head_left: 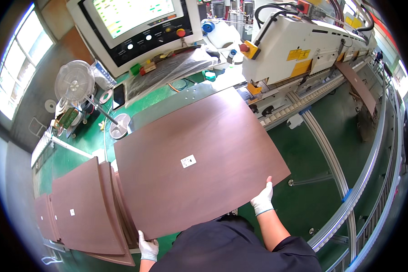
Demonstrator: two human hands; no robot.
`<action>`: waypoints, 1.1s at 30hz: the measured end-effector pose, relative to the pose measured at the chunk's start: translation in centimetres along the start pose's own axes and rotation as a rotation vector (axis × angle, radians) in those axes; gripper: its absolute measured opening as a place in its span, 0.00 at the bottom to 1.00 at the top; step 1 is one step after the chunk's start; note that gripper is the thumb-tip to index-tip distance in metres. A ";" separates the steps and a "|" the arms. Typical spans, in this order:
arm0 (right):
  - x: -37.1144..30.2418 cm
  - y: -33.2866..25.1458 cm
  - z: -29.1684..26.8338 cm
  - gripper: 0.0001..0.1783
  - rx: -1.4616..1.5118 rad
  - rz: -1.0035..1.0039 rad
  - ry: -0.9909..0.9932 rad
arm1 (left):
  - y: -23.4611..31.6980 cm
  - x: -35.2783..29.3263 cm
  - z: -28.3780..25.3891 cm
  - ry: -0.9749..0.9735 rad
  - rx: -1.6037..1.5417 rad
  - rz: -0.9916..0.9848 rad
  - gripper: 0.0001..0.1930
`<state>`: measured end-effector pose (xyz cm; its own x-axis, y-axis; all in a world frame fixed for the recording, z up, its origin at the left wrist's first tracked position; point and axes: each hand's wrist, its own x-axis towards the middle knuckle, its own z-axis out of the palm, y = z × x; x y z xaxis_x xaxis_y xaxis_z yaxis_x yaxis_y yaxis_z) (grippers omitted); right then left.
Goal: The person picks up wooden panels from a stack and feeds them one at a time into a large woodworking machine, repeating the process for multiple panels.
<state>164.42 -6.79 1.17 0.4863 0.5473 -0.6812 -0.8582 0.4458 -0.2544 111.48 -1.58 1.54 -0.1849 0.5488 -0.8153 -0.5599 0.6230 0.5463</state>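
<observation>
While a broad panel [204,181] spans the space before the person [235,249], two gloved hands pinch its near edge. At the near left corner sits the left hand [148,248], its thumb lying along the rim; the right hand [264,199] grips a little short of the near right corner, thumb up on the top face. The panel therefore stretches forward and between them, with a small white label [188,161] near its middle. What the fingers do underneath I cannot tell, since the panel covers them.

Its far edge overlaps a grey table [177,105], and whether it rests there is hard to judge. To the left, a stack [84,208] of similar panels slips partly out of sight behind this one. The screen [131,16] is cut off at the top, its lines too small to read. Beyond the right side stands a white machine [290,54]; a second panel [357,86] juts from it, the inner end hidden. Dark lens corners swallow the outermost rails [376,163].
</observation>
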 end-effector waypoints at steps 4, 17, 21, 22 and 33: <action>0.9 -1.1 -0.3 0.36 -0.003 0.000 0.033 | -0.3 -1.0 1.1 0.001 0.100 -0.018 0.27; 6.7 -15.4 0.7 0.35 -0.159 -0.090 0.154 | -7.7 -5.8 10.4 -0.030 0.530 -0.149 0.30; 8.5 -19.6 0.4 0.33 -0.177 -0.132 0.087 | -10.3 -6.6 13.7 -0.123 0.425 -0.203 0.26; 8.8 -20.5 0.5 0.33 -0.178 -0.142 0.070 | -10.7 -6.8 14.4 -0.173 0.488 -0.177 0.26; 4.0 -9.5 -1.3 0.40 0.055 0.113 -0.145 | -9.0 -5.4 30.0 -0.263 1.730 1.076 0.24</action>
<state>174.30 -9.78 -0.02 0.4091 0.6909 -0.5961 -0.9005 0.4113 -0.1412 141.80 6.55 6.79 0.3358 0.9292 -0.1547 0.8847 -0.2547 0.3904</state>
